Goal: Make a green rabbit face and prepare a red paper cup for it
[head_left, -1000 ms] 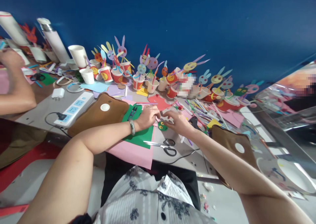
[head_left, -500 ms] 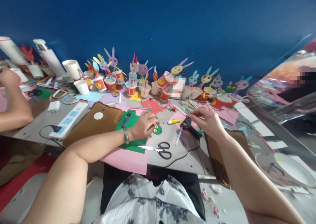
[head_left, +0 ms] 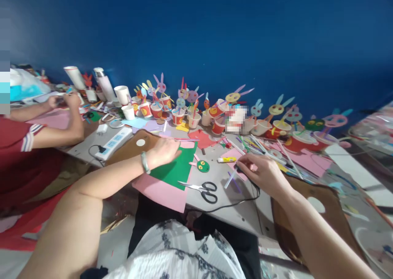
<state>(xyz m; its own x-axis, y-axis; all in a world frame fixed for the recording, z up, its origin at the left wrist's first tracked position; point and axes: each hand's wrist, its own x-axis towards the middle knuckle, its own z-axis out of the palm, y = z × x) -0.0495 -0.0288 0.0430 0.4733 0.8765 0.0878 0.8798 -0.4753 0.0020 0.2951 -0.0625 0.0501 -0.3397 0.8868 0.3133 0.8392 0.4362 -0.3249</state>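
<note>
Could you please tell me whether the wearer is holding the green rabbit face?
No, the green rabbit face lies on the table, apart from both the left hand and the right hand.

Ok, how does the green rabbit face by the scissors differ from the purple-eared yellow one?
The green rabbit face lies flat on the table; the yellow rabbit face is raised among the cups. The green rabbit face has pink ears, the yellow rabbit face purple ones. Both have two ears.

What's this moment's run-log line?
left hand: over green paper | right hand: at glue gun | green rabbit face: unheld | scissors: unheld
</note>
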